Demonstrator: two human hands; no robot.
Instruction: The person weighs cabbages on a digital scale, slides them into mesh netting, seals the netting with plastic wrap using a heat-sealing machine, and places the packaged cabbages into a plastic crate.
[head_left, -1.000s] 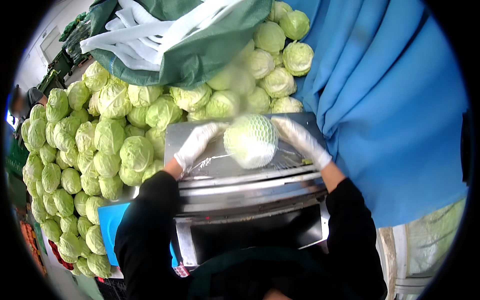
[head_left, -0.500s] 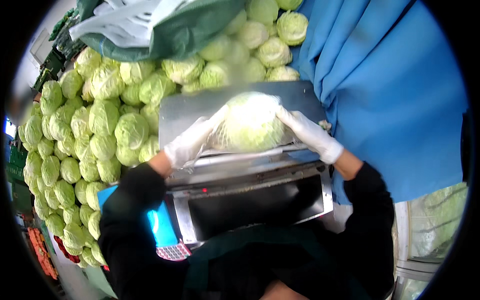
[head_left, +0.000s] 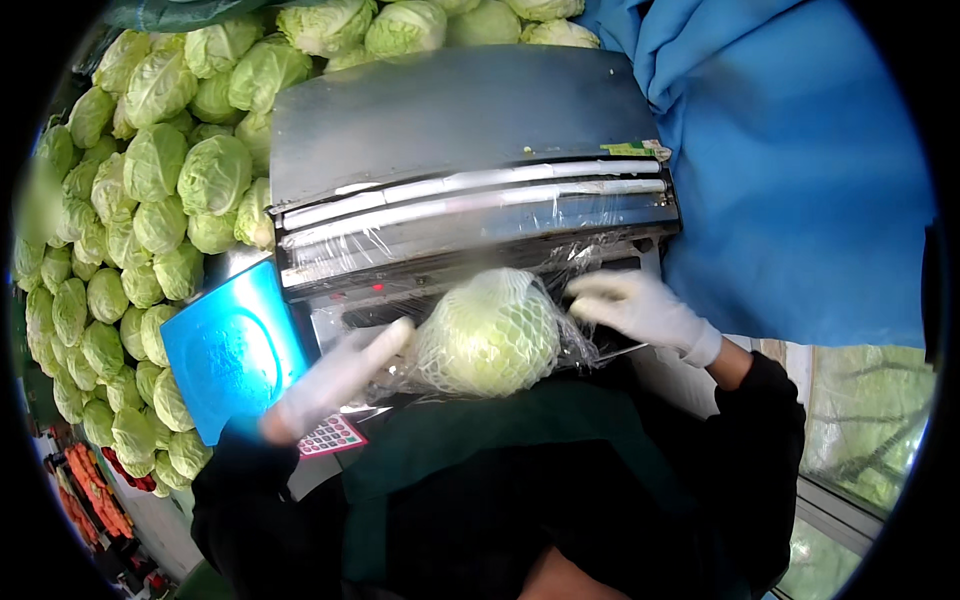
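On either side of one netted cabbage [head_left: 485,350], two gloved hands angle inward: the left hand [head_left: 340,380], blurred, points its fingers [head_left: 388,342] toward the net [head_left: 530,325], while the right hand [head_left: 645,310] bends its own beside loose clear film [head_left: 585,352]. Whether either hand grips the film cannot be told. Round and pale green under white mesh, the cabbage sits just above the person's dark green apron [head_left: 480,440], before one metal machine [head_left: 450,110]; what bears it is hidden. Two white bars [head_left: 470,181] cross the machine's front. At left lie one blue tray [head_left: 235,345] and one pink-edged calculator [head_left: 332,437], both partly covered by the left arm. Beyond, dozens of bare cabbages [head_left: 155,165] overlap too closely for an exact count; one blue cloth [head_left: 800,200] hangs at right, its top cut off.
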